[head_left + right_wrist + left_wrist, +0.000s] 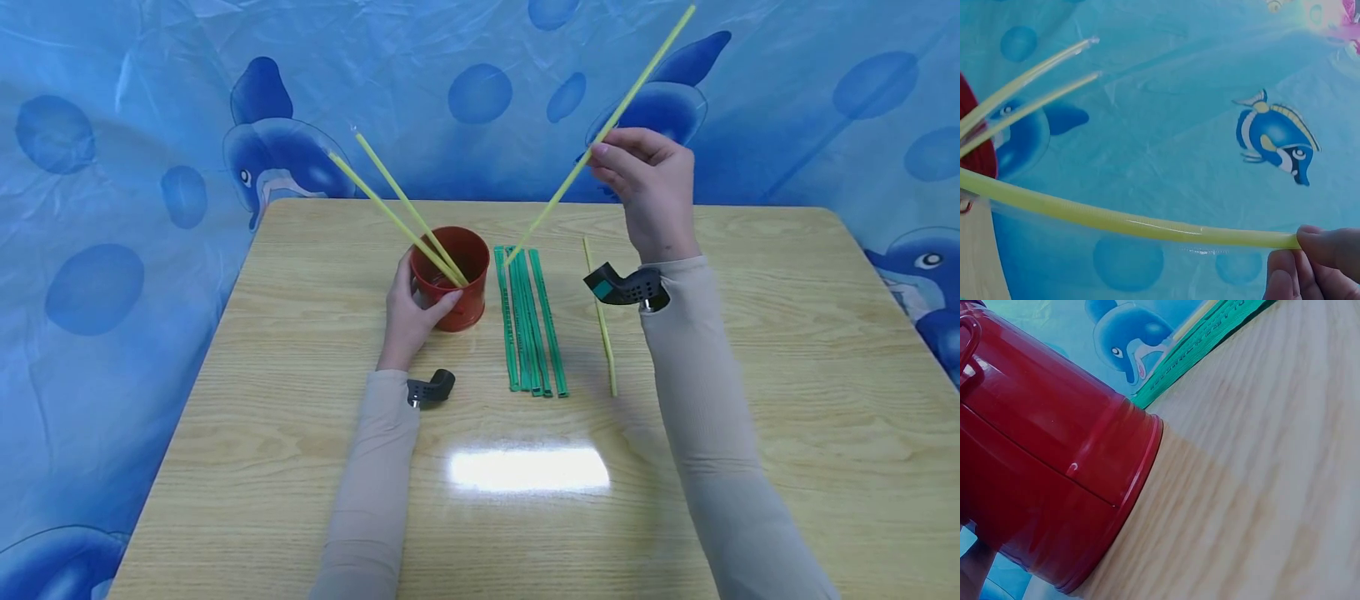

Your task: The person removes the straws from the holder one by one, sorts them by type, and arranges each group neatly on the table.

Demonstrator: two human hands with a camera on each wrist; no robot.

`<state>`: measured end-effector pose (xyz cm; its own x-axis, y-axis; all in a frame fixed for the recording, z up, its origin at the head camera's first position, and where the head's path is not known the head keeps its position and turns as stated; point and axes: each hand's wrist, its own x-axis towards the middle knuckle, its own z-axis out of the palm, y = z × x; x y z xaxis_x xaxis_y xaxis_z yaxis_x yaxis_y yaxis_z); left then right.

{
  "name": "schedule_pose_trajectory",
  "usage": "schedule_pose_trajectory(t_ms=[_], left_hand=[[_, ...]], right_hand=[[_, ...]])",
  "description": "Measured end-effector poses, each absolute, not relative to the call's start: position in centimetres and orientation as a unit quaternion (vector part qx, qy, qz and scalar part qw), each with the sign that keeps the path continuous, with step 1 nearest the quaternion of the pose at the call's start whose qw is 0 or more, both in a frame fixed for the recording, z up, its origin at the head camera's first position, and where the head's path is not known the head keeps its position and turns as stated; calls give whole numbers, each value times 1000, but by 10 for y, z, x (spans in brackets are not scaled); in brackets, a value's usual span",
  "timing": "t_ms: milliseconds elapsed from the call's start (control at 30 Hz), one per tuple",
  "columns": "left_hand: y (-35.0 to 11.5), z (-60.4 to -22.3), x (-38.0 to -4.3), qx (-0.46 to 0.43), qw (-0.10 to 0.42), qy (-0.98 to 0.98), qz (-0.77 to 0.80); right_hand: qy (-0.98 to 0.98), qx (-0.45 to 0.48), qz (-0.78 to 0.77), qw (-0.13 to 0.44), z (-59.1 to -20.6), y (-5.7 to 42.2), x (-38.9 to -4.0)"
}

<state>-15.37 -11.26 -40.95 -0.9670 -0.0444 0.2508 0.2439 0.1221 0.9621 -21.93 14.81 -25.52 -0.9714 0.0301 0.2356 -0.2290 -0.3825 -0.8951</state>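
Observation:
A red metal pot (463,312) stands upright on the wooden table, and my left hand (408,321) grips its left side, thumb near the rim. Two yellow straws (397,185) in clear wrappers lean out of it to the upper left. My right hand (647,183) is raised at the back right and pinches another yellow straw (645,77) between thumb and fingers. That straw slants down leftward, its low end overlapping the green packets in the head view. In the right wrist view the thumb and fingertips (1310,239) grip the clear-wrapped yellow straw (1147,229).
Several long green printed packets (534,333) lie side by side right of the pot. One more yellow straw (606,342) lies on the table (787,400) farther right. Behind the table hangs a blue sheet (420,50) with printed sea animals.

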Motion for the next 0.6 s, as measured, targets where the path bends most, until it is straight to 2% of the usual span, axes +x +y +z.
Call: schedule_pose_trajectory(t_ms=[267,600], left_hand=[[-112,-399,-148,-59,95,-742,-661],[-115,-407,-150,-58,104,-746,-655]], right_hand=[[-566,50,821,50,-271,189,-212],[-656,23,752,-54,-285,225,-203]])
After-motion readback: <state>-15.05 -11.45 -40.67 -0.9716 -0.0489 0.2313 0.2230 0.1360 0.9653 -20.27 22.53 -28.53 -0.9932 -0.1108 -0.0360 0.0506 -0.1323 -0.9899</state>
